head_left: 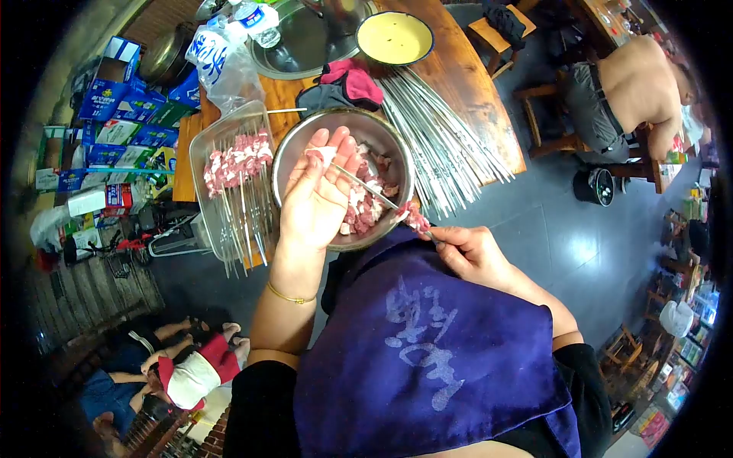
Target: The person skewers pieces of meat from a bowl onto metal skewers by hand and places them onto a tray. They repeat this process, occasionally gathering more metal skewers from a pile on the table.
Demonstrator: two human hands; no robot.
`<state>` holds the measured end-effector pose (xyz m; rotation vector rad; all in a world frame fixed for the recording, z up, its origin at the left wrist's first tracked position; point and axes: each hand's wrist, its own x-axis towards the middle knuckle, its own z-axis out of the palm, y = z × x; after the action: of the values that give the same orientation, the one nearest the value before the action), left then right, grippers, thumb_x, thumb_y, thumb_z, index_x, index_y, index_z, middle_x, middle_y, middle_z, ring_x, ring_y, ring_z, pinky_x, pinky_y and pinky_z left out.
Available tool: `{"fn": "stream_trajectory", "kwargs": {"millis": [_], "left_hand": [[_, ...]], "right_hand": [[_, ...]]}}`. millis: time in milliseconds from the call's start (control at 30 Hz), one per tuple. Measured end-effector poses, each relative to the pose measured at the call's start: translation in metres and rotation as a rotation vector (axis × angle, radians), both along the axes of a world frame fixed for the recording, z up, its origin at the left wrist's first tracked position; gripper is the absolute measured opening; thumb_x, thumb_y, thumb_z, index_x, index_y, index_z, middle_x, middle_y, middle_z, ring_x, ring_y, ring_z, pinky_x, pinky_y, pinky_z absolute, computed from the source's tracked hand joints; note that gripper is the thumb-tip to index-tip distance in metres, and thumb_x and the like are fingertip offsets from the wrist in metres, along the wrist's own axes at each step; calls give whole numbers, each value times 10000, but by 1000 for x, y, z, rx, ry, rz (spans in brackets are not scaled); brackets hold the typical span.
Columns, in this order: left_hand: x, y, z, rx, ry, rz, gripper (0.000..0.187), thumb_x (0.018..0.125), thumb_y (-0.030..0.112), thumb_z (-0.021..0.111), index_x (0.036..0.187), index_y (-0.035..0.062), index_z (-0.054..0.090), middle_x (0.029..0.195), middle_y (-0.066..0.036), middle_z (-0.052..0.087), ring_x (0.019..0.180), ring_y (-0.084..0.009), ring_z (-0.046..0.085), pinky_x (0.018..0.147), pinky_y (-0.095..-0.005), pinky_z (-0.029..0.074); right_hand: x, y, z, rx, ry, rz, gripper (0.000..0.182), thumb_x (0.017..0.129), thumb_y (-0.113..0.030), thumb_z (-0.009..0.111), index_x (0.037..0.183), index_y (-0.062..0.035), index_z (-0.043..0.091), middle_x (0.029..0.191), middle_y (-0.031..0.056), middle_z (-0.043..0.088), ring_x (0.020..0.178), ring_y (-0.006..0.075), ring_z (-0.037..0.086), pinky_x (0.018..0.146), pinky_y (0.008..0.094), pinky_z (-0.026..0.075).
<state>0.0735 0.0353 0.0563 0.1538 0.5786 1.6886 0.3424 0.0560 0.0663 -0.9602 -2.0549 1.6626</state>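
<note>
My right hand [477, 256] grips the lower end of a metal skewer [365, 185], which slants up and left across a steel bowl [407, 164]. A few chunks of meat [414, 219] are threaded close to my right fingers. Above the bowl, my left hand [313, 202] is turned palm up and pinches a pale piece of meat [324, 155] at the skewer's tip. Loose cut meat [363, 212] lies inside the bowl, partly hidden by my left hand. Left of it, a clear plastic tray [200, 164] holds several loaded meat skewers [238, 162].
Bare metal skewers [435, 141] lie fanned on the wooden table [466, 69]. Behind the bowl are pink and grey gloves [343, 85], a basin of yellow liquid [394, 38] and a plastic bag [221, 65]. A person [626, 91] sits at the right; others sit lower left.
</note>
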Motion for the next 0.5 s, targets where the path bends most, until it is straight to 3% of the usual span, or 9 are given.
{"fn": "stream_trajectory", "kwargs": {"millis": [133,433,467,500], "left_hand": [[0,-3,-1,45,-64,6,310,988,189,482,1265,56,518,1308,-126,533,1167,-221,554,1043,-401,437],[-5,-3,-12,115,-124,-51,311,988,184,484,1268,53,515,1236,-94,575,1155,-212,555,1040,-406,426],[-3,-3,-12,110,-162,-77,327,981,172,495,1283,47,503,1227,-96,580,1165,-216,546,1054,-409,405],[-1,-4,-10,103,-160,-85,343,974,154,500,1298,42,488,1229,-101,578,1173,-234,538,1076,-421,379]], "right_hand": [[-1,0,1,0,8,20,264,866,-21,544,1112,-8,640,904,173,689,761,212,692,698,291,535],[3,-3,1,13,-17,13,280,843,-28,554,1105,-29,649,913,176,688,792,243,700,711,314,545],[4,-2,3,4,-79,22,288,824,-32,560,1096,-36,655,918,186,684,803,273,698,729,336,553],[3,-2,1,102,23,5,306,806,-32,560,1095,-49,659,914,194,680,795,305,690,734,368,556]]}}
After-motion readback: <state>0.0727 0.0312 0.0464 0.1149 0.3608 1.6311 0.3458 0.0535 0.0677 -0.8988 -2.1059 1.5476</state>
